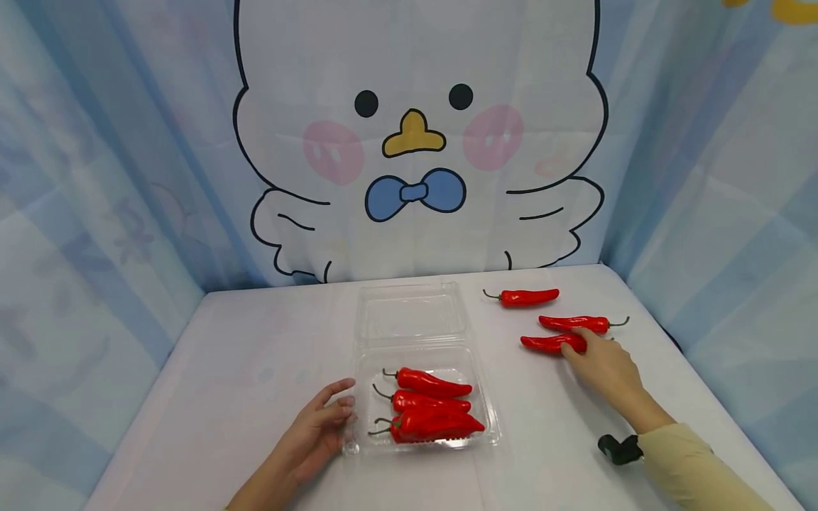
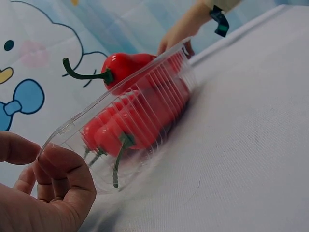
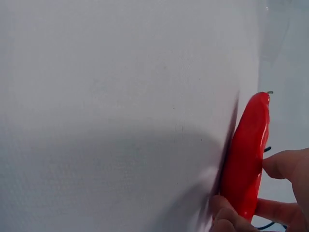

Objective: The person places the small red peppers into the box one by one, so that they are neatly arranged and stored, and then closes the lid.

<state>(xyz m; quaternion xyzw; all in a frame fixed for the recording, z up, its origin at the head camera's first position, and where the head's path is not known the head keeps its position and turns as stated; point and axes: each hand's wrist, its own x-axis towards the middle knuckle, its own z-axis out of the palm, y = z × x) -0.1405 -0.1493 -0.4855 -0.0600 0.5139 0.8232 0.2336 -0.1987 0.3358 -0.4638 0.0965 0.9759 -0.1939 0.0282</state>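
Note:
My left hand (image 1: pixel 319 431) is at the left side of an open clear plastic box (image 1: pixel 410 316). Close up in the left wrist view, its thumb and finger pinch the box's rim. Several red chili peppers (image 1: pixel 437 426) lie in the box's base, stems to the left. On the right of the table, my right hand (image 1: pixel 608 367) grips a red chili pepper (image 1: pixel 543 344) between thumb and fingers; the right wrist view shows the pepper (image 3: pixel 245 154) close to the cloth. Just behind it lies another chili pepper (image 1: pixel 575 323).
A further chili pepper (image 1: pixel 529 298) lies near the table's back edge. The box's lid is folded back flat behind its base. White cloth (image 1: pixel 275 341) covers the table. Printed curtains (image 1: pixel 102 213) stand at the back and both sides. A dark strap (image 1: pixel 620 450) shows by the right sleeve.

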